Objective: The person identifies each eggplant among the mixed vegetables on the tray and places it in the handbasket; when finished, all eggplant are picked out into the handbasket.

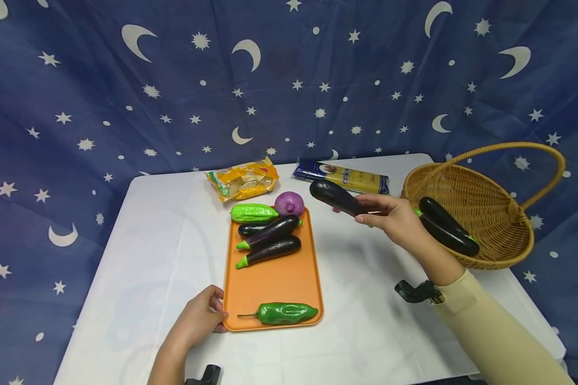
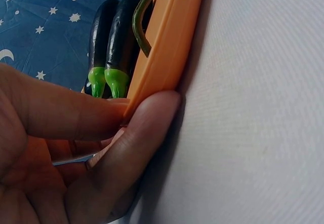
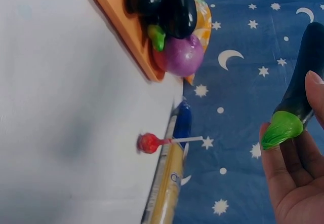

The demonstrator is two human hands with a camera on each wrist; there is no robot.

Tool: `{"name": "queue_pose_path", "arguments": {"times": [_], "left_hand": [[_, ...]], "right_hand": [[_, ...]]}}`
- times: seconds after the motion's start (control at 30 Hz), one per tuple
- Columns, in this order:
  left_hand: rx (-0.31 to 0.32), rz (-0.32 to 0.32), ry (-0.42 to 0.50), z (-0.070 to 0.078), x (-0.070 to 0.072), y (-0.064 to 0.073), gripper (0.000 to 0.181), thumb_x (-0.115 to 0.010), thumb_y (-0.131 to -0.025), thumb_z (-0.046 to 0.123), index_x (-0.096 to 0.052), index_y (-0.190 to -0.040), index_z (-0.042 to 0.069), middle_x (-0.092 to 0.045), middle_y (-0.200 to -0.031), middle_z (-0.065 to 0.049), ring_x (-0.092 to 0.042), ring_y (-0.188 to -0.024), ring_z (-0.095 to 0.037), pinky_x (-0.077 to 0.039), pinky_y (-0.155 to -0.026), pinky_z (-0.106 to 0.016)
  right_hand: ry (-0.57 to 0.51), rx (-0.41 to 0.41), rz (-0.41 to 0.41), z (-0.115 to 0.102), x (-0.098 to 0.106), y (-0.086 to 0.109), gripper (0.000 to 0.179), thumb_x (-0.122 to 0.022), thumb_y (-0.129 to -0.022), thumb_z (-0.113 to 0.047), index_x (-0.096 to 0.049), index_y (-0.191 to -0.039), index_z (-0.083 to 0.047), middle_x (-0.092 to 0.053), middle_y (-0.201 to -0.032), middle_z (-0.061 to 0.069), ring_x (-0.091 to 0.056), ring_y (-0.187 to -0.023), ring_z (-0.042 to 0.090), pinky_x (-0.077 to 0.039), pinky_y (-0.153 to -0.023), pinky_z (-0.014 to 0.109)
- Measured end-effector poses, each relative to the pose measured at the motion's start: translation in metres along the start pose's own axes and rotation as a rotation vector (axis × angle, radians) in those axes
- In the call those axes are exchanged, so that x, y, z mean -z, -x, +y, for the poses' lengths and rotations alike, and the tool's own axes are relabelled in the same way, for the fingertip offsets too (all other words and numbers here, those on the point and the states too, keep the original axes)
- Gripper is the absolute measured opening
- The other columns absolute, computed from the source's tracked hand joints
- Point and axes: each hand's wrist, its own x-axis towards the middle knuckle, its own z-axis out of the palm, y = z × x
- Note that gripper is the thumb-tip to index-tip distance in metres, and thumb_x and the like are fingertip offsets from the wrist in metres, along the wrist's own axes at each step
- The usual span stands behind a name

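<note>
My right hand [image 1: 387, 216] grips a dark eggplant [image 1: 336, 196] by its green-stemmed end, held above the table between tray and basket. In the right wrist view, that eggplant's green cap [image 3: 283, 128] shows beside the fingers. My left hand [image 1: 199, 315] pinches the near left corner of an orange tray [image 1: 270, 283], thumb and finger on its rim in the left wrist view. On the tray lie several eggplants [image 1: 273, 250], a green bitter melon [image 1: 253, 213] and a purple onion [image 1: 289, 203] at the far end, and a green pepper [image 1: 286, 313] near the front.
A wicker basket [image 1: 491, 214] with a tall handle stands at the right, holding two eggplants [image 1: 448, 231]. Behind the tray lie a yellow-orange bag [image 1: 245, 181] and a blue-and-yellow pasta pack [image 1: 349, 177]. A red lollipop [image 3: 149, 143] lies near the pasta.
</note>
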Motion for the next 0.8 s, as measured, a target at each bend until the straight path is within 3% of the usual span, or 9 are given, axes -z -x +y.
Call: {"name": "queue_pose_path", "arguments": {"times": [0.17, 0.43, 0.8], "left_hand": [[-0.002, 0.001, 0.004, 0.0, 0.0, 0.0, 0.034, -0.067, -0.087, -0.011, -0.052, -0.117, -0.004, -0.051, -0.09, -0.012, -0.064, -0.063, -0.02, -0.061, -0.054, -0.032], [0.004, -0.001, 0.007, 0.0, 0.001, 0.0, 0.034, -0.066, -0.087, -0.011, -0.052, -0.117, -0.004, -0.051, -0.089, -0.012, -0.064, -0.064, -0.02, -0.061, -0.054, -0.033], [0.0, 0.001, 0.009, -0.002, 0.0, -0.001, 0.034, -0.067, -0.087, -0.011, -0.052, -0.117, -0.004, -0.05, -0.089, -0.012, -0.064, -0.064, -0.02, -0.061, -0.054, -0.032]], "right_hand": [[-0.023, -0.029, 0.0, -0.004, 0.006, 0.002, 0.048, -0.083, -0.085, -0.017, -0.067, -0.13, -0.011, -0.068, -0.123, 0.013, -0.065, -0.101, 0.028, -0.058, -0.074, 0.023], [-0.026, 0.003, 0.0, -0.007, 0.016, 0.005, 0.049, -0.083, -0.085, -0.023, -0.067, -0.13, -0.012, -0.068, -0.122, 0.012, -0.066, -0.102, 0.027, -0.058, -0.076, 0.022], [0.017, -0.033, 0.067, -0.001, 0.027, 0.009, 0.051, -0.083, -0.085, -0.025, -0.067, -0.132, -0.015, -0.068, -0.124, 0.012, -0.066, -0.105, 0.024, -0.058, -0.076, 0.023]]}}
